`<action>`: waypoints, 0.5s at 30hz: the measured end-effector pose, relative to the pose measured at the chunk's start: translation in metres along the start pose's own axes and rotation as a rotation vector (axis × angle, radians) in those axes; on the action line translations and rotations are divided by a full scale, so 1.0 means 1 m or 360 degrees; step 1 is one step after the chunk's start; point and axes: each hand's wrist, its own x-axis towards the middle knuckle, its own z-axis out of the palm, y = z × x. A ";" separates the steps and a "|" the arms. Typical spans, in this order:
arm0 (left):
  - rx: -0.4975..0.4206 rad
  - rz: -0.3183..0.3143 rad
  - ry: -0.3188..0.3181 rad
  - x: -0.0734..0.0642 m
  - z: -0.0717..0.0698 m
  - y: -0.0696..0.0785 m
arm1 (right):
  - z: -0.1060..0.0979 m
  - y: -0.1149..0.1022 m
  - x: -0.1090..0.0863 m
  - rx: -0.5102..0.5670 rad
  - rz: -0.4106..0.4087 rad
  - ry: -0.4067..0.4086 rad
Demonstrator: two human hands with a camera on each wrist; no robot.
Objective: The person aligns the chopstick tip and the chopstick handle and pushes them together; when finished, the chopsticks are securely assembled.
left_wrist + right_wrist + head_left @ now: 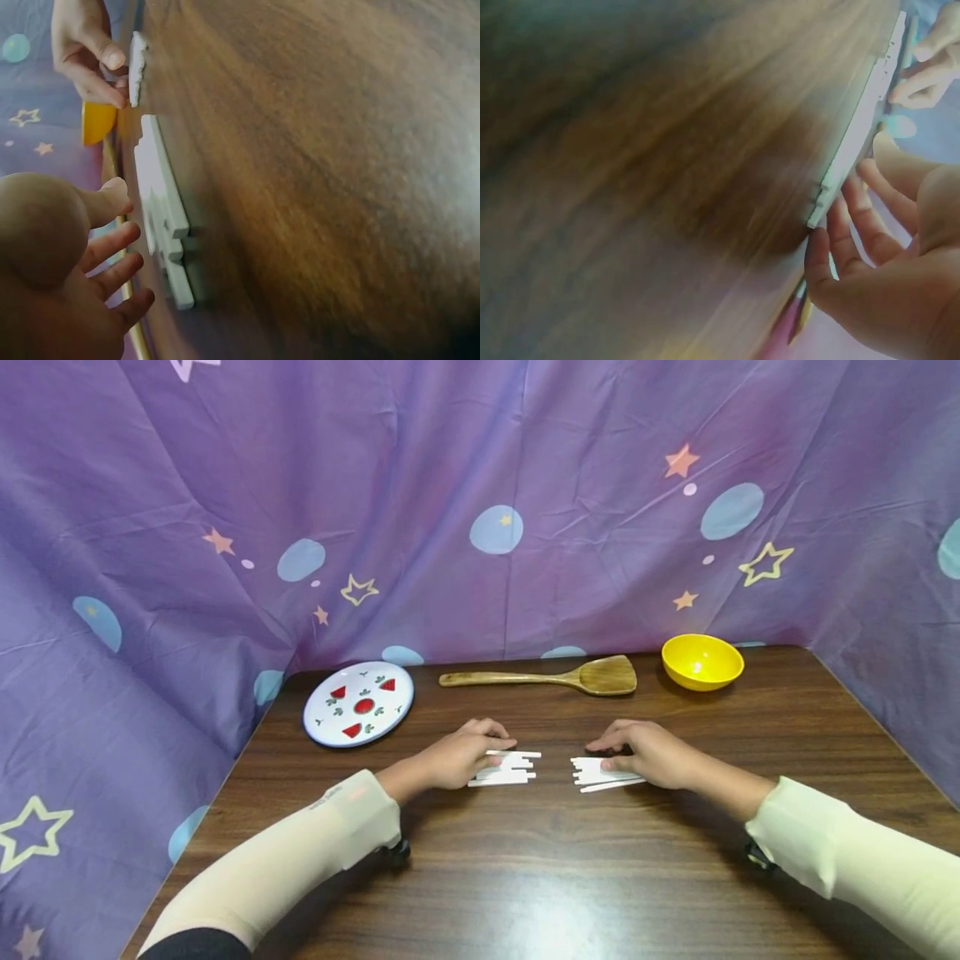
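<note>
Two small bunches of flat white sticks lie side by side on the brown wooden table, their ends uneven. Over the left bunch (pixel 513 770) is my left hand (pixel 459 758); in the left wrist view its loosely bent fingers (pixel 116 244) are spread apart beside the sticks (pixel 159 180). My right hand (pixel 651 756) is at the right bunch (pixel 588 772), thumb and fingers parted. The right wrist view has its fingertips right along the edge of the sticks (pixel 855 135). Neither hand grips a stick. One stick of the right bunch slants away from the others.
Behind the hands lies a wooden spatula (pixel 607 677). A white plate (pixel 330 685) with watermelon pictures is at the back left, and a yellow bowl (pixel 702 664) stands at the back right. A purple patterned cloth (pixel 450 460) hangs along the table's far edge.
</note>
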 end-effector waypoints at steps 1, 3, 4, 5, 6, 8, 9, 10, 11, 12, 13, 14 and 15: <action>0.0000 -0.0002 0.0007 0.002 0.001 0.000 | 0.000 0.000 0.001 0.0023 0.0021 -0.0004; 0.0011 -0.0001 0.0020 0.004 0.004 0.000 | 0.001 0.001 0.002 0.0054 0.0052 -0.0009; 0.0011 -0.0001 0.0025 0.006 0.005 0.000 | 0.002 0.001 0.003 0.0072 0.0061 -0.0007; 0.0004 -0.0001 0.0034 0.007 0.005 0.000 | 0.002 0.002 0.004 0.0090 0.0068 -0.0006; 0.0004 0.0004 0.0041 0.008 0.006 0.000 | 0.002 0.002 0.004 0.0102 0.0079 -0.0004; 0.0001 0.0018 0.0062 0.010 0.006 0.000 | 0.002 0.002 0.005 0.0123 0.0101 -0.0002; 0.0002 0.0020 0.0073 0.011 0.006 0.000 | 0.003 0.003 0.006 0.0138 0.0109 -0.0004; -0.0008 0.0020 0.0083 0.012 0.006 0.001 | 0.003 0.003 0.006 0.0155 0.0122 -0.0008; -0.0015 0.0015 0.0090 0.013 0.007 0.001 | 0.002 0.003 0.007 0.0169 0.0135 -0.0015; -0.0022 0.0009 0.0099 0.013 0.007 0.001 | 0.003 0.003 0.007 0.0180 0.0151 -0.0022; -0.0033 -0.0004 0.0106 0.014 0.007 0.001 | 0.003 0.003 0.007 0.0191 0.0166 -0.0029; -0.0051 -0.0017 0.0115 0.015 0.007 0.001 | 0.003 0.003 0.008 0.0204 0.0182 -0.0035; -0.0059 -0.0022 0.0137 0.016 0.008 0.000 | 0.003 0.003 0.008 0.0213 0.0195 -0.0039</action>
